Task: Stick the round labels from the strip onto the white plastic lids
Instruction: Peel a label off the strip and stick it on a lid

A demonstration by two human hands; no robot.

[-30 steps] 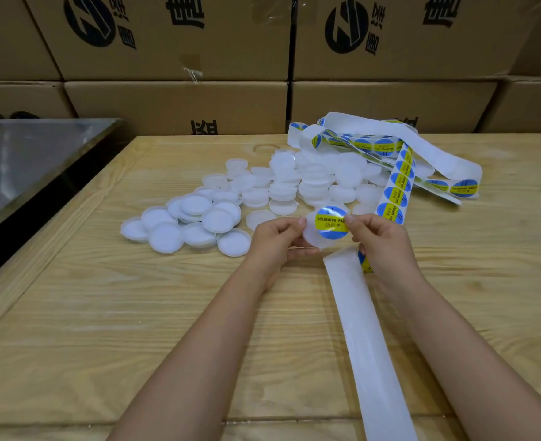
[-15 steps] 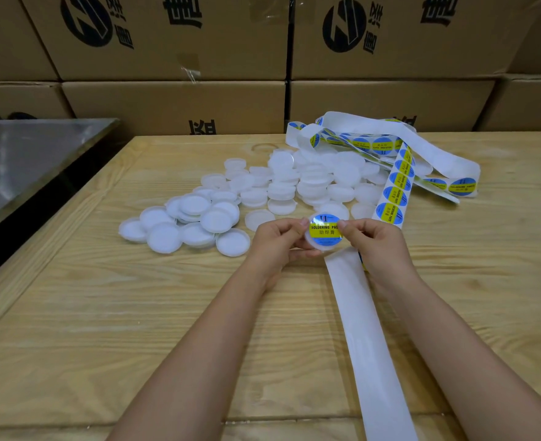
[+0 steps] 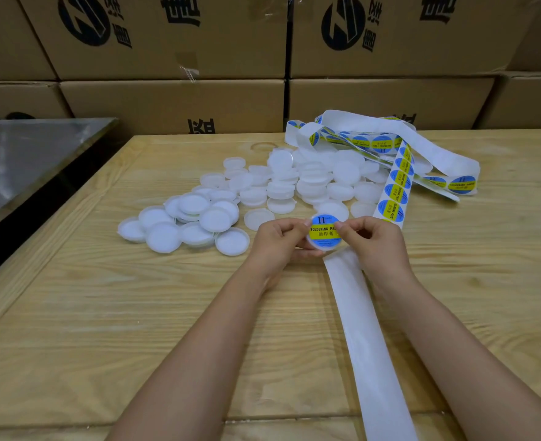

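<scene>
Both hands hold one white plastic lid [image 3: 324,246] just above the wooden table. A round blue and yellow label [image 3: 322,231] lies on the lid's top. My left hand [image 3: 278,240] grips the lid's left edge. My right hand [image 3: 372,240] holds the right edge, its thumb on the label. The label strip [image 3: 397,189] runs from under my right hand back to a loose tangle at the far right. Its bare white backing [image 3: 363,329] trails toward me. A heap of unlabelled white lids [image 3: 253,192] lies beyond my hands.
The wooden table [image 3: 103,329] stretches wide to left and right of my arms. A steel surface [image 3: 20,154] borders it at the left, across a dark gap. Stacked cardboard boxes [image 3: 173,100] wall off the back.
The label stood partly raised over the lid before; now it lies flat on it. My right thumb has moved onto the label and both hands have drawn closer around the lid.
</scene>
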